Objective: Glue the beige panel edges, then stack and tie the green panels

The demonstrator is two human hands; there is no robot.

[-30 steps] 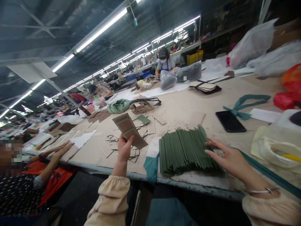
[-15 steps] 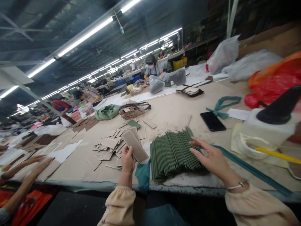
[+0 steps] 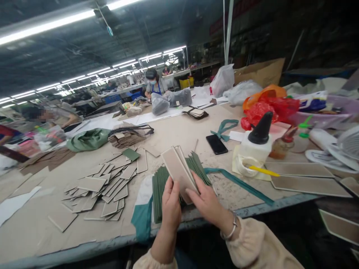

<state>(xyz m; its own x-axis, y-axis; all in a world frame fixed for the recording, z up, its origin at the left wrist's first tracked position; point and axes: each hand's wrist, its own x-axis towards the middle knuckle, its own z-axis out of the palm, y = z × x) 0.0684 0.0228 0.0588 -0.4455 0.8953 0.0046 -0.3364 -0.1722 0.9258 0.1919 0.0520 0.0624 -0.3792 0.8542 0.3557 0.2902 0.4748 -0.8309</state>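
Both hands grip a few beige rectangular panels (image 3: 178, 170) with pale edges, fanned slightly apart and tilted. My left hand (image 3: 171, 205) is closed on their lower left side, the thumb lying on the front face. On the lower right side, my right hand (image 3: 208, 203) pinches them between thumb and fingers. Just behind the held panels stands a row of green panels (image 3: 158, 196) packed on edge, partly hidden by them. A teal cloth strip (image 3: 142, 220) lies left of that row. Further left, many loose beige panels (image 3: 92, 184) lie in a heap, with one green piece (image 3: 131, 154) on top.
A phone (image 3: 217, 144), a teal strap (image 3: 238, 183) and a white bottle (image 3: 256, 147) with a black cap are to the right. A yellow-handled tool (image 3: 263, 171) rests on a tape roll (image 3: 249, 164). Long panels (image 3: 308, 184) overlap the table edge (image 3: 196, 225). Co-workers sit beyond.
My right hand has left the green row and come to the beige panels, which both hands now hold. The panels have moved right, in front of the green row. The view has turned right.
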